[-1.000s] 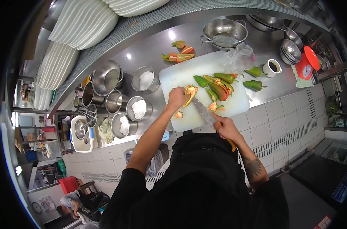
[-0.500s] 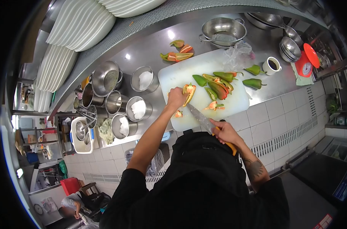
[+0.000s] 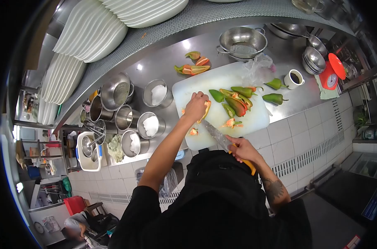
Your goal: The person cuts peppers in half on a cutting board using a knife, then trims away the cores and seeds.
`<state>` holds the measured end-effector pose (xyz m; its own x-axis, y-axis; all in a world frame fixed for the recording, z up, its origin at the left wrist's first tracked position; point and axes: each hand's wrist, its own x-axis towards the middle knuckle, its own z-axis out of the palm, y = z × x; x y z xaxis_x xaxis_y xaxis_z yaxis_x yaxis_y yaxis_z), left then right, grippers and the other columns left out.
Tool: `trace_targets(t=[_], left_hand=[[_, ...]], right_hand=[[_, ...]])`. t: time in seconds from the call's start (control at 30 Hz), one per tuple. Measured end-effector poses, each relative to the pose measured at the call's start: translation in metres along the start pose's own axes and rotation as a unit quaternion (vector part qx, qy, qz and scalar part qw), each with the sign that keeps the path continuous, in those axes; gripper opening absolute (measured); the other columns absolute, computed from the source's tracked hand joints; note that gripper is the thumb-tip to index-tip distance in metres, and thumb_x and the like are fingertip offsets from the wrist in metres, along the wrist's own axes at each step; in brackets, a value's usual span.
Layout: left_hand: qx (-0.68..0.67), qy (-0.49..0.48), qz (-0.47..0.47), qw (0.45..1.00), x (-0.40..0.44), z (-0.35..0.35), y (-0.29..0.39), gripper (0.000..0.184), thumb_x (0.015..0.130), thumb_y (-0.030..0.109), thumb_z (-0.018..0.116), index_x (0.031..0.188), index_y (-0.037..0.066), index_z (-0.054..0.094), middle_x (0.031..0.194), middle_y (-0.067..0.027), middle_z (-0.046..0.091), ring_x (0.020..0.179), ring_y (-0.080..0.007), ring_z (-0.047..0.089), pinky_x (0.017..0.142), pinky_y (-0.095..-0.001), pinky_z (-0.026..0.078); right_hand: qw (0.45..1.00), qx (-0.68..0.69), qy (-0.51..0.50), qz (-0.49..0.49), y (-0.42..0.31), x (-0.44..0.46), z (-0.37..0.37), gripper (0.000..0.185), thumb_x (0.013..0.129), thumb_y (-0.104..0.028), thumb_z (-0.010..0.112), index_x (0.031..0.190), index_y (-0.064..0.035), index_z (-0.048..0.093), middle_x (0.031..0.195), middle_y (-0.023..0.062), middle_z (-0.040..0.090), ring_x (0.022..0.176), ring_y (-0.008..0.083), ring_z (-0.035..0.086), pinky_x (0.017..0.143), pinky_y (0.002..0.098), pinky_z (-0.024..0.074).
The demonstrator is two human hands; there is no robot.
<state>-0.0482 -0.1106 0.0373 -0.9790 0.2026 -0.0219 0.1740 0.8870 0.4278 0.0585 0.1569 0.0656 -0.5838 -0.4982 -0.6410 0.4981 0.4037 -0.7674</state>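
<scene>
Right hand: my right hand point(image 3: 241, 150) is wrapping round the handle of a knife point(image 3: 215, 135), whose blade is slanting across the cutting board point(image 3: 255, 121).
Left hand: my left hand point(image 3: 196, 108) is pinching a cut pepper piece point(image 3: 207, 110) over the board's left part, near the knife tip; I cannot tell whether they are touching.
Coring done: two cores point(image 3: 231, 123) are lying on the board, so some coring is looking finished.
Coring left: a pepper cluster point(image 3: 238, 106) is sitting right of my left hand, some cut open with seeds showing, seemingly unfinished; two green peppers point(image 3: 274, 98) are lying whole-looking beside the board.
Pepper pieces: cut pieces point(image 3: 194, 69) are resting behind the board, apparently done.
Counter: the steel counter point(image 3: 167, 60) is holding pots point(image 3: 126, 117) leftward, a cup point(image 3: 294, 84) rightward and a colander point(image 3: 243, 41) behind.
Room: stacked plates point(image 3: 89, 33) are standing on a shelf; a person point(image 3: 77, 222) is bending, far left.
</scene>
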Motion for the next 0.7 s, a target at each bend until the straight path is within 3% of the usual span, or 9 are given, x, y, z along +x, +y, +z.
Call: trace_targets(t=[0.17,0.23,0.37,0.43,0.7], left_hand=[[-0.037,-0.019,0.018,0.999,-0.011,-0.005,-0.002,0.028,0.083,0.004,0.068,0.109,0.004,0.060,0.105,-0.0136,0.060,0.097,-0.0328,0.059,0.086,-0.0426,0.050],[-0.156,0.074,0.043,0.984,-0.026,-0.007,-0.002,0.027,0.083,0.004,0.072,0.108,0.003,0.060,0.096,-0.0134,0.060,0.084,-0.0303,0.060,0.076,-0.0393,0.051],[-0.178,0.113,0.021,0.977,-0.063,-0.024,-0.004,0.027,0.082,0.004,0.076,0.105,0.004,0.063,0.092,-0.0112,0.060,0.078,-0.0245,0.059,0.070,-0.0341,0.051],[-0.151,0.100,-0.054,0.982,-0.086,-0.030,-0.008,0.027,0.081,0.005,0.078,0.105,0.004,0.065,0.092,-0.0087,0.061,0.077,-0.0172,0.059,0.068,-0.0280,0.050],[-0.262,0.189,-0.178,0.930,-0.147,-0.038,-0.008,0.024,0.081,0.002,0.079,0.100,0.001,0.065,0.091,-0.0072,0.063,0.072,-0.0114,0.059,0.064,-0.0259,0.053]], right_hand=[[1.000,0.028,-0.002,0.005,0.006,0.003,-0.001,0.056,0.096,-0.013,0.056,0.151,-0.0183,0.047,0.064,0.0037,0.055,0.044,0.0103,0.052,0.041,0.0276,0.0469],[0.999,0.034,0.003,0.013,0.007,0.004,0.000,0.055,0.096,-0.014,0.056,0.150,-0.0181,0.048,0.064,0.0038,0.055,0.044,0.0106,0.052,0.041,0.0277,0.0470],[0.998,0.051,0.006,0.022,0.005,0.005,0.001,0.055,0.096,-0.014,0.056,0.150,-0.0178,0.048,0.064,0.0040,0.055,0.044,0.0108,0.052,0.041,0.0276,0.0470],[0.999,0.043,0.007,0.020,0.004,0.005,0.002,0.055,0.095,-0.014,0.055,0.150,-0.0173,0.048,0.065,0.0042,0.056,0.044,0.0109,0.052,0.041,0.0276,0.0472],[0.999,0.019,0.015,0.034,-0.008,0.001,0.002,0.053,0.096,-0.014,0.055,0.149,-0.0181,0.049,0.065,0.0031,0.055,0.045,0.0095,0.051,0.042,0.0265,0.0466]])
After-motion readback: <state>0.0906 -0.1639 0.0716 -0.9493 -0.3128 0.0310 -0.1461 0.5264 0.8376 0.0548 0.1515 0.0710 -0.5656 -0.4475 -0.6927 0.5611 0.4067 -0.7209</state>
